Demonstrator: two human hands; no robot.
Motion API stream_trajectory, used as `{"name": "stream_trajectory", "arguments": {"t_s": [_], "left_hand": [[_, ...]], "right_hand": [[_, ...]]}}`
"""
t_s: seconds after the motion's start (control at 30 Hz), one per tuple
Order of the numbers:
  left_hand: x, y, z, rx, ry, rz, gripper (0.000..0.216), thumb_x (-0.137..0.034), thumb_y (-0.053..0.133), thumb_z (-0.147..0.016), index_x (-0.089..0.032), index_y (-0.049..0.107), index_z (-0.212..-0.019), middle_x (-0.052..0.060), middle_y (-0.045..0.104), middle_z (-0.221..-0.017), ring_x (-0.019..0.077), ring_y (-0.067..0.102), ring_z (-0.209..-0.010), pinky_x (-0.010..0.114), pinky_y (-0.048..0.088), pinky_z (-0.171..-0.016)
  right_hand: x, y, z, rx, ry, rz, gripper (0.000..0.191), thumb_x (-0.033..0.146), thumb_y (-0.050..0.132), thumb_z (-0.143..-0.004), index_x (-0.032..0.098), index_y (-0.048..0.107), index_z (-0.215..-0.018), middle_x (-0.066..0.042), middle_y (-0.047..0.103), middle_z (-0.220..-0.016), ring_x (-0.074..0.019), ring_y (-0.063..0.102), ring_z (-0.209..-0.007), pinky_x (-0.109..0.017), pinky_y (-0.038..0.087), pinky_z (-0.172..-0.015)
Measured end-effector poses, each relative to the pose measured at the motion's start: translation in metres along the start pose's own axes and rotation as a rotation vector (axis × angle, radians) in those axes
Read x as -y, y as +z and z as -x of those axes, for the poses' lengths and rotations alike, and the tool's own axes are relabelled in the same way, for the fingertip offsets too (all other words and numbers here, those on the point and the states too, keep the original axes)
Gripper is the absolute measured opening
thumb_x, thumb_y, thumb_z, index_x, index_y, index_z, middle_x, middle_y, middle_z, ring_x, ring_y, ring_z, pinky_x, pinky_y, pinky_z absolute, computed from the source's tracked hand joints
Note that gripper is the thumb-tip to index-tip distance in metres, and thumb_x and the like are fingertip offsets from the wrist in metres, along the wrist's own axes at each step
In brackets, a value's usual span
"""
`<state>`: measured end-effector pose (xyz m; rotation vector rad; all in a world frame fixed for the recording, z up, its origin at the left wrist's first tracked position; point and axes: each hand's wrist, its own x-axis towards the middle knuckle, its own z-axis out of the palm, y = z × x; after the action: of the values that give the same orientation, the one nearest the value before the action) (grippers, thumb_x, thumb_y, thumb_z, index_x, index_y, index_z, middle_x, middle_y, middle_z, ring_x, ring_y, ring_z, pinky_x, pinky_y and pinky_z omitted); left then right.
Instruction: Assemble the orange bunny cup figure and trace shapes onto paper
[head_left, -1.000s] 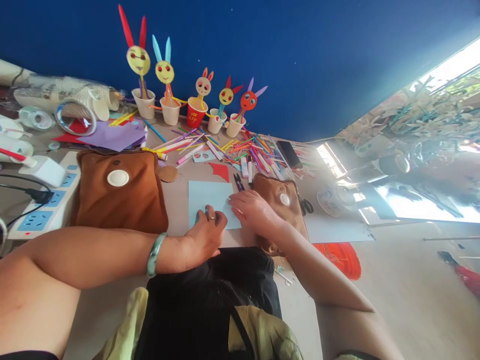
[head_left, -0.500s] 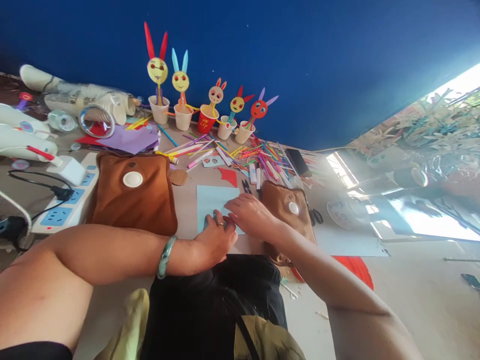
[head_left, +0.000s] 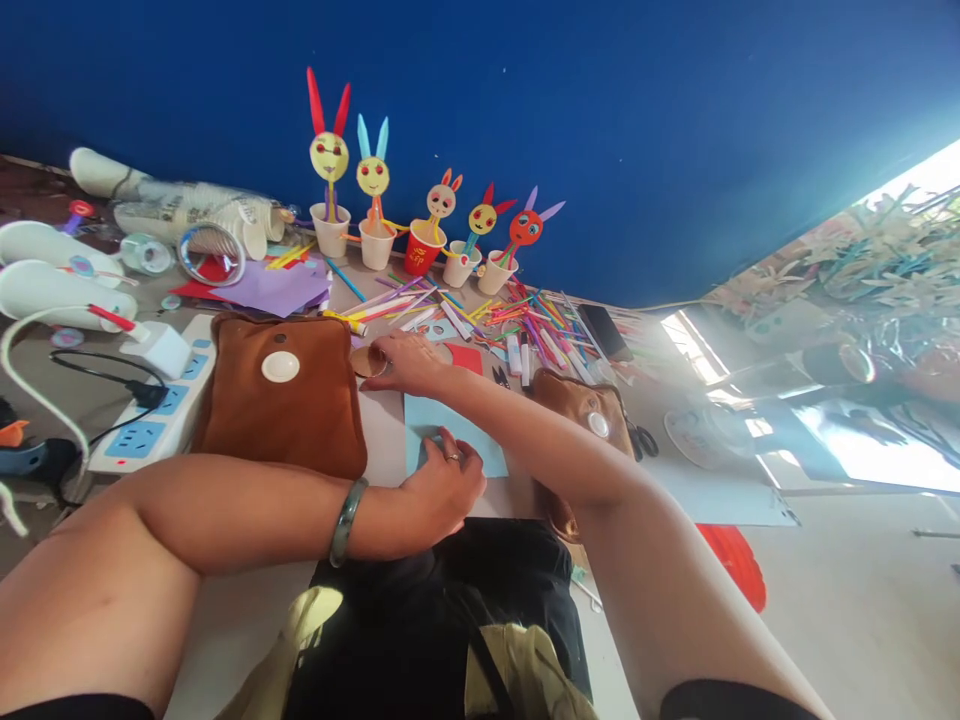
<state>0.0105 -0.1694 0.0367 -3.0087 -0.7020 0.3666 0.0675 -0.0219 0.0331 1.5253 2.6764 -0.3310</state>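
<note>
A light blue sheet of paper [head_left: 420, 415] lies flat on the table in front of me. My left hand [head_left: 446, 485], with a ring and a green bangle, rests on its lower part, fingers bent and somewhat apart, fingertips touching the paper. Beyond the sheet's upper left corner, my right hand [head_left: 405, 364] has its thumb and fingers around the right edge of a round brown cardboard disc [head_left: 367, 362]. My right forearm passes over the sheet and covers part of it.
Brown hot-water bags flank the paper: one left [head_left: 285, 420], one right [head_left: 577, 400]. A power strip [head_left: 161, 400] with plugs is at far left. Behind lie scattered markers and coloured sticks [head_left: 540, 325], a phone [head_left: 604, 332] and rabbit figures in paper cups [head_left: 377, 245].
My right hand has left the blue paper and moved up and left to the cardboard disc. My left hand stays on the sheet. The whole view has shifted slightly.
</note>
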Motion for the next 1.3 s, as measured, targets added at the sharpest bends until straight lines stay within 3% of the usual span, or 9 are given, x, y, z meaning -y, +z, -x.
{"name": "stream_trajectory", "arguments": {"t_s": [0.13,0.27,0.43,0.53,0.83,0.97,1.07,1.13,1.3], "left_hand": [[0.000,0.002,-0.002,-0.004,-0.005,0.008,0.056,-0.034,0.057,-0.096,-0.001,0.053,-0.140,0.031,0.053,-0.135,0.0528,0.054,-0.128,0.056,0.049,-0.091],[-0.001,0.003,-0.002,-0.007,-0.003,0.000,0.059,-0.037,0.058,-0.095,0.000,0.052,-0.141,0.031,0.054,-0.135,0.0531,0.054,-0.127,0.056,0.050,-0.090],[0.000,0.005,-0.002,-0.010,0.007,-0.026,0.061,-0.041,0.058,-0.095,-0.002,0.052,-0.142,0.031,0.053,-0.137,0.0536,0.053,-0.128,0.056,0.051,-0.089],[-0.001,0.007,-0.002,-0.036,0.032,-0.050,0.059,-0.041,0.056,-0.096,-0.003,0.053,-0.141,0.030,0.054,-0.137,0.0527,0.054,-0.127,0.056,0.053,-0.089],[-0.012,0.035,-0.012,-0.237,0.073,-0.178,0.045,-0.015,0.035,-0.100,-0.005,0.057,-0.139,0.027,0.062,-0.129,0.0452,0.063,-0.120,0.053,0.056,-0.083],[-0.014,0.044,-0.012,-0.341,0.107,-0.186,0.042,-0.010,0.038,-0.098,-0.004,0.060,-0.133,0.027,0.066,-0.124,0.0407,0.067,-0.114,0.051,0.056,-0.081],[-0.014,0.042,-0.010,-0.384,0.124,-0.138,0.037,-0.016,0.043,-0.099,0.000,0.061,-0.127,0.029,0.066,-0.121,0.0401,0.066,-0.114,0.051,0.055,-0.083],[-0.012,0.038,-0.009,-0.380,0.132,-0.101,0.035,-0.019,0.044,-0.099,0.001,0.062,-0.122,0.029,0.067,-0.117,0.0400,0.066,-0.113,0.051,0.055,-0.081],[-0.010,0.032,-0.009,-0.353,0.127,-0.106,0.030,-0.006,0.043,-0.093,-0.003,0.065,-0.114,0.024,0.069,-0.106,0.0337,0.068,-0.103,0.040,0.055,-0.070]], "right_hand": [[-0.002,0.009,-0.014,-0.021,0.028,-0.108,0.037,0.043,0.076,-0.082,0.016,0.066,-0.105,-0.008,0.070,-0.105,-0.0228,0.065,-0.097,-0.031,0.045,-0.079],[-0.013,0.006,-0.013,-0.133,-0.007,-0.193,0.040,0.030,0.081,-0.070,0.016,0.065,-0.104,-0.008,0.067,-0.107,-0.0232,0.062,-0.099,-0.033,0.046,-0.081],[-0.044,-0.016,0.018,-0.222,-0.022,-0.498,0.042,0.039,0.077,-0.074,0.017,0.063,-0.107,-0.006,0.066,-0.102,-0.0176,0.059,-0.085,-0.031,0.048,-0.075],[-0.059,-0.019,0.048,-0.364,0.066,-0.380,0.047,0.039,0.082,-0.067,0.019,0.063,-0.104,-0.007,0.065,-0.107,-0.0204,0.060,-0.089,-0.034,0.048,-0.078],[-0.064,0.020,0.113,-0.233,0.105,-0.407,0.042,0.026,0.080,-0.068,0.019,0.062,-0.106,-0.003,0.065,-0.097,-0.0152,0.060,-0.076,-0.030,0.049,-0.073],[-0.062,0.024,0.120,-0.204,0.092,-0.363,0.043,0.022,0.080,-0.069,0.018,0.064,-0.108,-0.005,0.061,-0.101,-0.0149,0.058,-0.078,-0.030,0.049,-0.075],[-0.063,0.025,0.121,-0.187,0.070,-0.404,0.045,0.022,0.081,-0.069,0.018,0.064,-0.110,-0.005,0.058,-0.100,-0.0147,0.056,-0.078,-0.029,0.049,-0.074],[-0.064,0.027,0.121,-0.173,0.045,-0.436,0.047,0.020,0.082,-0.069,0.018,0.064,-0.111,-0.003,0.058,-0.097,-0.0145,0.055,-0.078,-0.029,0.049,-0.074],[-0.070,0.032,0.123,-0.172,0.006,-0.495,0.051,0.021,0.082,-0.070,0.019,0.064,-0.118,-0.004,0.056,-0.101,-0.0133,0.054,-0.077,-0.029,0.049,-0.073]]}}
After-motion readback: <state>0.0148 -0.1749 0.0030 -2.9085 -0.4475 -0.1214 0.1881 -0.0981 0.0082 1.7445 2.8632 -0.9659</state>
